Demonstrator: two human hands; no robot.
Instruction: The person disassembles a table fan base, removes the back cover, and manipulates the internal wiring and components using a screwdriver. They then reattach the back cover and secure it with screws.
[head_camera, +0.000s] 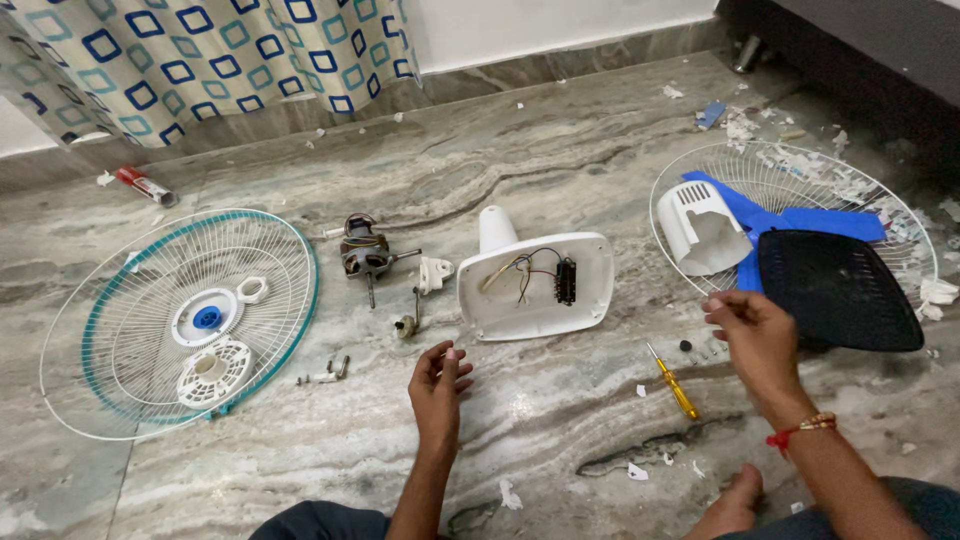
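While the fan's parts lie spread over the marble floor (560, 150) within reach, the left hand (438, 385) hovers empty, fingers loosely curled, near the upturned white base (535, 285), and the right hand (752, 335) pinches something too small to tell beside the black cover (840, 290).

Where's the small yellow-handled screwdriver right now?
The yellow-handled screwdriver lies on the marble floor in the head view, just left of the right hand, below and right of the open white plastic fan base.

blue fan blade (800, 218) partly hidden
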